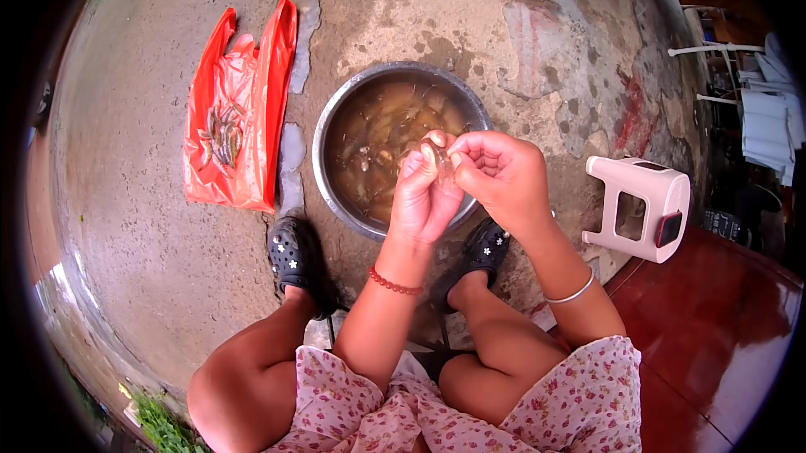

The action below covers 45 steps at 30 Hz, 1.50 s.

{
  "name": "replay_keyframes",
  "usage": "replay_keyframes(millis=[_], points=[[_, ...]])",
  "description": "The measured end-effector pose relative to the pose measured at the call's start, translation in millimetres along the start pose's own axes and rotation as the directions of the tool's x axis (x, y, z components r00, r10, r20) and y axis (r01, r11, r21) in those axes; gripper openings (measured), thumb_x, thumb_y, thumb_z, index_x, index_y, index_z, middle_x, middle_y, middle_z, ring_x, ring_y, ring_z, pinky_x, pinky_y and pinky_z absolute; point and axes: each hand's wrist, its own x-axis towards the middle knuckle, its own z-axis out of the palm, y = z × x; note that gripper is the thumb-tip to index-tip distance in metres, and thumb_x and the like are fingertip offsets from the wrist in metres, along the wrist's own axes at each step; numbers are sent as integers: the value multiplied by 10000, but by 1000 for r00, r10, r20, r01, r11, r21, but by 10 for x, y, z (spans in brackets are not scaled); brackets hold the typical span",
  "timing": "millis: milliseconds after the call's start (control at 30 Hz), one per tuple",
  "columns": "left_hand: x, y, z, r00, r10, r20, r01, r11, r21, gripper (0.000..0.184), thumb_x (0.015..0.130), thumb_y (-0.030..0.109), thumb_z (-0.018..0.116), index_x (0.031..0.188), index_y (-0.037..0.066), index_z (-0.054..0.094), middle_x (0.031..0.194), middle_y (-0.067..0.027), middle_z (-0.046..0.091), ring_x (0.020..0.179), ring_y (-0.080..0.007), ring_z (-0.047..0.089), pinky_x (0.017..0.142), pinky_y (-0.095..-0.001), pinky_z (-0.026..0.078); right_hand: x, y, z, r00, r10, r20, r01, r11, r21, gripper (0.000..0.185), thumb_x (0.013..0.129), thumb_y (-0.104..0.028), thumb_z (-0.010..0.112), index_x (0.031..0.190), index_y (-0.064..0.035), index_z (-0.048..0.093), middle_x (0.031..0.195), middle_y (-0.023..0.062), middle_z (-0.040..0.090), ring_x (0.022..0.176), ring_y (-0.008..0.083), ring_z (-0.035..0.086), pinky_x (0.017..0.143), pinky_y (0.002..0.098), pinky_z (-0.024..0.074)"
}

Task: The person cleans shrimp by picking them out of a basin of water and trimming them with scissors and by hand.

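Left hand (429,199) and right hand (508,172) are being held over a basin (319,151); a shrimp (445,169) is being pinched tightly between them, while loose shrimp (224,141) are being supported by a bag (260,113).

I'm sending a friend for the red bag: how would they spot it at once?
Start at the round metal basin. Left of it in the picture lies the bag, handles toward the top. Bright red plastic bearing a small pile of shrimp sets it apart from the basin.

Red bag (256,75), silvery basin (333,193), pink stool (625,172), black clogs (294,251)
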Motion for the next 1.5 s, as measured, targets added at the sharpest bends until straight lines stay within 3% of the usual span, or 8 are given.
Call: replay_keyframes(millis=[200, 400, 567, 800, 967, 1167, 1233, 1500], points=[[1, -2, -37, 1000, -6, 1, 6, 999, -48, 202, 846, 198, 605, 955, 56, 510, 941, -50, 551, 906, -163, 548, 851, -313, 449, -7, -23, 27, 1000, 1, 6, -1, 1000, 29, 130, 741, -11, 638, 861, 31, 615, 747, 50, 641, 676, 70, 593, 622, 216, 491], [11, 50, 19, 999, -17, 29, 17, 1000, 15, 198, 847, 202, 605, 946, 55, 516, 935, -45, 549, 897, -161, 547, 849, -312, 448, -16, -37, 55, 991, -126, -43, 122, 989, -89, 124, 740, -11, 632, 856, 28, 610, 745, 78, 639, 672, 97, 615, 596, 235, 500], [22, 67, -3, 1000, 0, 28, -1, 999, 49, 189, 845, 202, 607, 934, 51, 536, 931, -39, 546, 884, -158, 549, 843, -309, 449, -16, -84, 84, 949, -307, -69, 273, 912, -306, 117, 734, 0, 615, 851, 4, 607, 749, 98, 619, 635, 159, 632, 566, 258, 508], [26, 63, 11, 999, 36, 24, -37, 998, 52, 188, 845, 201, 607, 939, 51, 543, 895, -23, 523, 873, -141, 506, 846, -288, 424, -18, -120, 101, 904, -413, -110, 341, 852, -397, 143, 715, 20, 607, 853, -17, 605, 750, 87, 602, 622, 173, 616, 553, 269, 494], [34, 90, 12, 990, 2, 138, -2, 1000, 2, 182, 855, 198, 593, 945, 50, 538, 890, -24, 513, 857, -147, 492, 826, -281, 427, 17, -102, 23, 744, -668, 2, 558, 620, -552, 154, 654, 11, 629, 800, -35, 610, 779, 83, 593, 613, 206, 590, 543, 305, 476], [17, 105, 93, 993, -5, 121, 2, 1000, 28, 182, 865, 201, 577, 942, 47, 519, 873, -37, 502, 814, -169, 518, 794, -334, 458, -34, -145, 62, 786, -618, 5, 504, 637, -584, 144, 644, -1, 659, 780, -37, 630, 723, 58, 582, 588, 178, 579, 528, 274, 470], [9, 85, 106, 999, 31, 43, -33, 998, 50, 187, 867, 208, 575, 946, 48, 518, 871, -38, 502, 791, -171, 527, 791, -351, 462, -39, -128, 79, 813, -582, -30, 472, 687, -553, 151, 644, -2, 665, 787, -35, 632, 719, 56, 584, 586, 170, 581, 527, 269, 470], [19, 103, 11, 995, 17, 98, -26, 995, 92, 202, 839, 197, 613, 957, 63, 519, 888, -24, 499, 836, -157, 533, 792, -326, 445, -28, -129, 95, 850, -525, -45, 438, 753, -491, 164, 631, -2, 678, 786, -27, 629, 716, 60, 591, 578, 155, 589, 525, 258, 473]])
